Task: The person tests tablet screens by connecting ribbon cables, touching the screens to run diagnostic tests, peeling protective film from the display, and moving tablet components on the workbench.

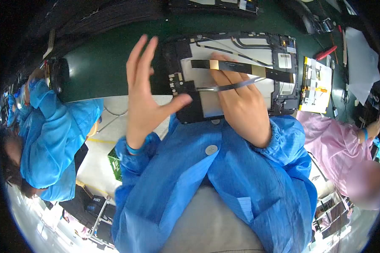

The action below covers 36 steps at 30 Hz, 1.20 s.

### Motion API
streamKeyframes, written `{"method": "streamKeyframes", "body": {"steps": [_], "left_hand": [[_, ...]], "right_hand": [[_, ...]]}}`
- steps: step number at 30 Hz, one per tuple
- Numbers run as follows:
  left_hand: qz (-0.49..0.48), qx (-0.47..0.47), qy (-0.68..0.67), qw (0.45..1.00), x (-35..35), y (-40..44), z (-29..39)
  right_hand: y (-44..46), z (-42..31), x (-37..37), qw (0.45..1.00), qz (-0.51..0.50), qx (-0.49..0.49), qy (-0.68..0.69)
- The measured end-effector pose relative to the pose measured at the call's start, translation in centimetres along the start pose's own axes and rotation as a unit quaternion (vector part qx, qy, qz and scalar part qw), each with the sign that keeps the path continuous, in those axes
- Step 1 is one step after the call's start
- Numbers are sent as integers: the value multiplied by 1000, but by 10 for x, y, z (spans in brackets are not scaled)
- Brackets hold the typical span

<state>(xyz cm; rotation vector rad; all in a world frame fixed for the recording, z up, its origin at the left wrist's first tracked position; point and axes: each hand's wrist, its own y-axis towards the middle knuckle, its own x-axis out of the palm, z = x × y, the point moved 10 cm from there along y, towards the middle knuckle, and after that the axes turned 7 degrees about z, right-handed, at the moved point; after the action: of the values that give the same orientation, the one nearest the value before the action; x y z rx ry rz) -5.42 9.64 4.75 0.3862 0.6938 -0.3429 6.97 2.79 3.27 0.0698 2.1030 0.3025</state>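
Observation:
An opened flat electronic device [247, 42], with a black frame, pale panels and cables, lies in front of me. My left hand [145, 95] is raised at its left side, fingers spread, with nothing in it; the thumb reaches over the device's lower left corner. My right hand [242, 101] lies over the middle of the device, its fingers stretched out close together. A black and gold ribbon strip [234, 67] and a thin grey strip [236, 85] cross over those fingers. No grip on either strip can be made out.
Another dark device [215, 5] lies at the far edge of the green table [97, 71]. To the right are a white and yellow part [316, 86], a red-handled tool [326, 53] and a translucent sheet [362, 63]. A person in blue sits left, another in pink right.

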Motion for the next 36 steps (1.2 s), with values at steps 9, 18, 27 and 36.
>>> {"method": "streamKeyframes", "body": {"steps": [9, 18, 27, 36], "left_hand": [[-40, -132, -321, 937, 25, -43, -22], [-40, 64, -551, 831, 17, -25, 90], [197, 441, -178, 857, 5, -15, 200], [-7, 309, 69, 949, 44, 16, 198]], "right_hand": [[6, -19, 7, 998, 47, -14, 26], [17, -30, -110, 947, 156, 7, 281], [3, -21, -168, 820, 270, -83, 498], [-10, 52, -79, 645, 155, 144, 734]]}}
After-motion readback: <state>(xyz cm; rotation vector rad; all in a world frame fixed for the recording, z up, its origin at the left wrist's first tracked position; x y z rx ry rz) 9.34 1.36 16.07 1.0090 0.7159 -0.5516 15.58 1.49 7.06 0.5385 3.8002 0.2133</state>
